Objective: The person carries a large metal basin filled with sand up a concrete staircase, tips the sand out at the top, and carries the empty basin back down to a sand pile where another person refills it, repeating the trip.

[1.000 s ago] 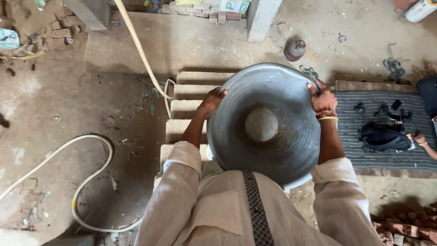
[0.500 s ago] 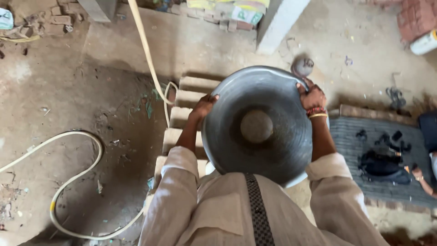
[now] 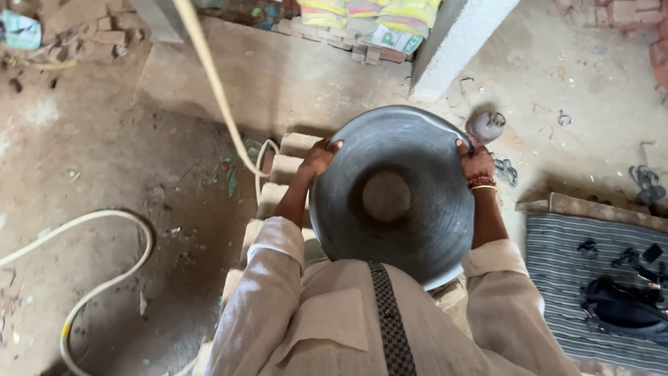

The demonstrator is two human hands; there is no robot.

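I hold a large round grey metal pan (image 3: 403,230) in front of my chest, its hollow side facing up toward me. My left hand (image 3: 321,156) grips the pan's left rim. On the right rim sits my right hand (image 3: 476,160), with bangles on the wrist. The pan hides most of what lies directly below it. Both forearms come out of light beige sleeves.
Pale brick steps (image 3: 278,182) descend under the pan. A cream hose (image 3: 90,292) loops over the dirt floor at left and runs up past the steps. A striped mat (image 3: 577,278) with a dark bag (image 3: 623,310) lies right. A concrete pillar (image 3: 456,43) and sacks (image 3: 376,17) stand ahead.
My view has shifted forward and right over the steps; the mat has slid toward the right edge. Both hands keep the same grip on the pan.
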